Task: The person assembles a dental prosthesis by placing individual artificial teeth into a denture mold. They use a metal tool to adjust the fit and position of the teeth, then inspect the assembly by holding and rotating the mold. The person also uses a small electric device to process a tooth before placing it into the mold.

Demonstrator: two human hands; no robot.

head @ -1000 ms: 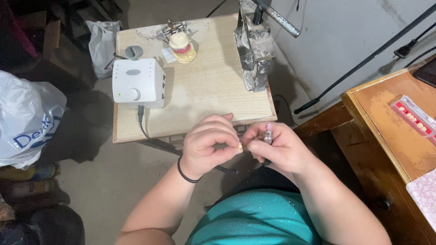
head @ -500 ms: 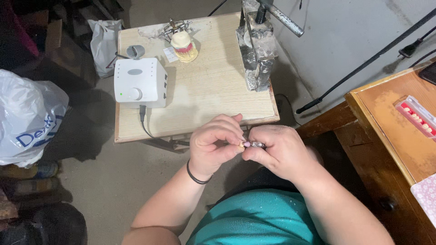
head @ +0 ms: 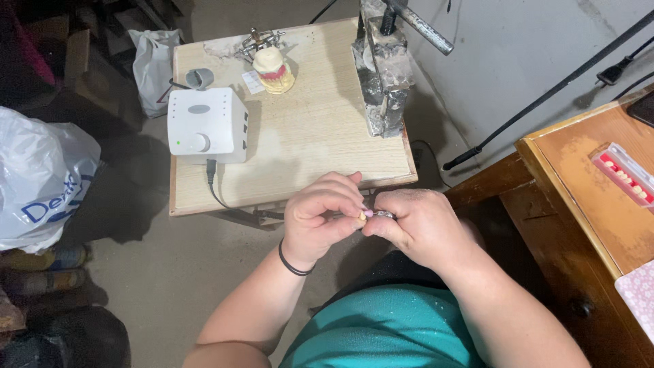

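My left hand [head: 320, 217] and my right hand [head: 417, 225] meet just in front of the small wooden table [head: 306, 136], fingertips pressed together. Between them I pinch a small pale tooth-like piece [head: 362, 215], and my right hand grips a slim metal handpiece [head: 383, 215] whose tip touches it. Most of the tool is hidden inside my right fist. A black band circles my left wrist.
On the table stand a white control box with a knob [head: 206, 125], a dental model on a metal articulator [head: 272, 65] and a grimy metal press [head: 383, 68]. A wooden desk [head: 579, 177] with a tray of teeth [head: 625, 174] is at right; plastic bags [head: 41, 177] lie at left.
My hands have closed in on each other and shifted slightly toward the table edge; the metal tool, upright a second ago, now lies level between my fingers.
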